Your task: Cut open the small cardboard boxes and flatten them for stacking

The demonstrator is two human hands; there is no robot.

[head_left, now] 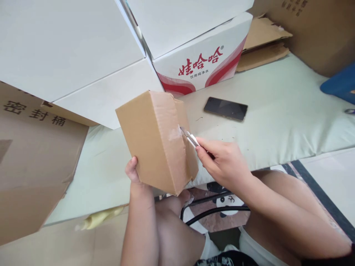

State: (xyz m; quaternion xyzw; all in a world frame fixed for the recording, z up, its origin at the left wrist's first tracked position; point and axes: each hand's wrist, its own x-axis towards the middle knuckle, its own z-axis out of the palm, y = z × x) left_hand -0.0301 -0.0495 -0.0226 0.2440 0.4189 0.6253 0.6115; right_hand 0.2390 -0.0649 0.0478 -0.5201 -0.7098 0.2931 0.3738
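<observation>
A small brown cardboard box (141,140) is held tilted above the pale green covered surface. My left hand (133,171) grips its lower left edge; the thumb shows, and the other fingers are hidden behind the box. In my right hand (222,159) is a utility knife (190,137) with a white and dark handle, fingers closed around it. Its blade tip meets the box's flap seam beside a strip of clear tape (174,133). One flap (186,122) on the right side stands slightly apart from the panel.
A dark smartphone (226,108) lies on the pale green surface (271,122). Behind it are white cartons (203,55) with red lettering and folded cardboard (263,40). A large brown carton (36,159) stands left, and a blue object (340,83) sits at right.
</observation>
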